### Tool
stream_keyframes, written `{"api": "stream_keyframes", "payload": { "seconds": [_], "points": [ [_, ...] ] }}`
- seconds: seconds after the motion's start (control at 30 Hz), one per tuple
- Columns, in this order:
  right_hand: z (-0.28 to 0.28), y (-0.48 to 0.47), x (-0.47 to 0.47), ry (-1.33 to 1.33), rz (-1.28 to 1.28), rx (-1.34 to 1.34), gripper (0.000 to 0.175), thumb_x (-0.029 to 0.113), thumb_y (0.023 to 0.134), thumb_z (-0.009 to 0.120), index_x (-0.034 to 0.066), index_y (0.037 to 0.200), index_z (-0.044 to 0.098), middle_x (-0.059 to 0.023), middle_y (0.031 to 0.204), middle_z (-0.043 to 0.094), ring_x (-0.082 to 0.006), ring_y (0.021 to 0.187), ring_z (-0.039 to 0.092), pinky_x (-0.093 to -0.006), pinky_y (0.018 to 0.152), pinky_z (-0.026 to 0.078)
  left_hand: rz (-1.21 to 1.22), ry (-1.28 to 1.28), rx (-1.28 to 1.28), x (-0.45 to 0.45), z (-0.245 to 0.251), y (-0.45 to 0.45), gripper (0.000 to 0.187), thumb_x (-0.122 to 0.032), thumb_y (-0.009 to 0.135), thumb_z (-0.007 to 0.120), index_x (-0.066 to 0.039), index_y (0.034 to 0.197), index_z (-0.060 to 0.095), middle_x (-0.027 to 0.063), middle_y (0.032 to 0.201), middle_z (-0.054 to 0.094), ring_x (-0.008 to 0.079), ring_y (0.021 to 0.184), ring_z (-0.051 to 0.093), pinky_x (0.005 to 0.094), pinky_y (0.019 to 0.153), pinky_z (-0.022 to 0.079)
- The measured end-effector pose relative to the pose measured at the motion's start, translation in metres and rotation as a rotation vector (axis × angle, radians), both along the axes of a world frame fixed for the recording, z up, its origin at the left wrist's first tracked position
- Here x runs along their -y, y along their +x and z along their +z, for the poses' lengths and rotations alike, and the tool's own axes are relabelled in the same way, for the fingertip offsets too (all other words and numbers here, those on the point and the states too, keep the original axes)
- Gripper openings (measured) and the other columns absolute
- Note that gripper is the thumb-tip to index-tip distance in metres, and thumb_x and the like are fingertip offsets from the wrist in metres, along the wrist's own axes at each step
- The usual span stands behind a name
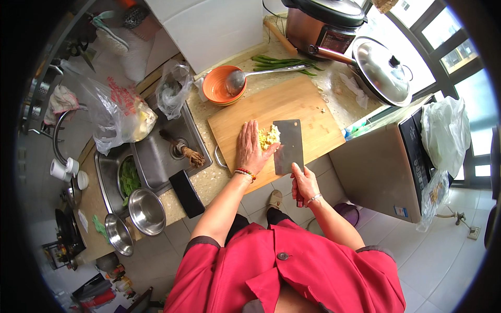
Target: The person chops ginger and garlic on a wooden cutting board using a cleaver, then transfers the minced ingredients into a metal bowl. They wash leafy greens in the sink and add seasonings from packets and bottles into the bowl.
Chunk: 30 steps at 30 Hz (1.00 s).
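A wooden cutting board [313, 101] lies on the counter before me. On it sits a small heap of finely chopped pale-yellow food [268, 137], whose exact kind I cannot tell. My left hand [250, 150] rests flat on the board along the heap's left side, fingers pointing away from me and thumb curving round its near edge. My right hand [303, 182] grips a cleaver [289, 146] by its dark red handle. The blade lies nearly flat on the board, its left edge against the heap and close to my left thumb. A few crumbs show near the board's far right.
Beyond the board stand an orange bowl [219, 84] with a metal ladle [236, 80], green long beans [280, 62], an electric pressure cooker [325, 27] and a lidded pan [381, 70]. Leftward are a steel sink [156, 156], a black phone [187, 193] and steel bowls [147, 211] at the counter edge.
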State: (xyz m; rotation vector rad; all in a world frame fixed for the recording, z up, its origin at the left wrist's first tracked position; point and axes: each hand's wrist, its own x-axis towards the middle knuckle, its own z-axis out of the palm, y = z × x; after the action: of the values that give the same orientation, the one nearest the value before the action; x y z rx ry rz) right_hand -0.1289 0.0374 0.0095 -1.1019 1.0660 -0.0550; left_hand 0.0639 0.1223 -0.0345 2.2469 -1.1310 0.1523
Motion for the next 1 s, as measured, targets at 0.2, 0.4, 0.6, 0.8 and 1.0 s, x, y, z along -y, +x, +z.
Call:
{"api": "stream_keyframes", "payload": {
  "seconds": [0.2, 0.4, 0.6, 0.8, 1.0],
  "points": [
    [0.004, 0.018, -0.018, 0.015, 0.036, 0.011, 0.044, 0.046, 0.099, 0.058, 0.0038, 0.091, 0.052, -0.0040, 0.053, 0.049, -0.0166, 0.034, 0.048, -0.0308, 0.029, 0.036, -0.013, -0.065, -0.014, 0.012, -0.009, 0.001, 0.088, -0.056, 0.089, 0.064, 0.004, 0.147, 0.037, 0.0249, 0.149, 0.041, 0.0400, 0.141, 0.034, 0.0484, 0.118, 0.027],
    [0.008, 0.034, -0.038, -0.009, 0.139, -0.071, 0.043, 0.045, 0.100, 0.054, 0.0022, 0.095, 0.053, -0.0082, 0.048, 0.052, -0.0190, 0.031, 0.048, -0.0326, 0.026, 0.033, 0.017, -0.132, -0.055, 0.014, -0.013, 0.000, 0.072, -0.044, 0.096, 0.060, 0.005, 0.145, 0.039, 0.0262, 0.147, 0.043, 0.0406, 0.138, 0.039, 0.0469, 0.116, 0.032],
    [-0.003, 0.047, -0.056, -0.088, 0.161, 0.014, 0.044, 0.044, 0.098, 0.059, 0.0012, 0.090, 0.053, -0.0075, 0.047, 0.051, -0.0181, 0.033, 0.050, -0.0319, 0.031, 0.037, 0.093, -0.301, -0.358, 0.004, -0.001, 0.002, 0.067, -0.040, 0.099, 0.056, 0.004, 0.146, 0.038, 0.0278, 0.147, 0.042, 0.0408, 0.139, 0.039, 0.0448, 0.115, 0.033],
    [0.009, 0.050, -0.064, -0.018, 0.280, 0.074, 0.042, 0.042, 0.096, 0.062, 0.0020, 0.089, 0.053, -0.0061, 0.049, 0.050, -0.0169, 0.034, 0.049, -0.0313, 0.031, 0.037, 0.138, -0.368, -0.535, -0.029, 0.032, 0.000, 0.070, -0.045, 0.101, 0.050, 0.002, 0.151, 0.031, 0.0258, 0.153, 0.035, 0.0379, 0.142, 0.035, 0.0415, 0.117, 0.030],
    [0.053, 0.064, -0.098, 0.239, 0.482, 0.095, 0.035, 0.037, 0.097, 0.063, 0.0044, 0.091, 0.053, -0.0032, 0.052, 0.047, -0.0146, 0.035, 0.047, -0.0295, 0.032, 0.039, 0.137, -0.980, -0.766, -0.121, 0.083, 0.010, 0.069, -0.049, 0.105, 0.037, -0.002, 0.155, 0.025, 0.0183, 0.157, 0.033, 0.0261, 0.148, 0.025, 0.0390, 0.120, 0.017]
  ]
}}
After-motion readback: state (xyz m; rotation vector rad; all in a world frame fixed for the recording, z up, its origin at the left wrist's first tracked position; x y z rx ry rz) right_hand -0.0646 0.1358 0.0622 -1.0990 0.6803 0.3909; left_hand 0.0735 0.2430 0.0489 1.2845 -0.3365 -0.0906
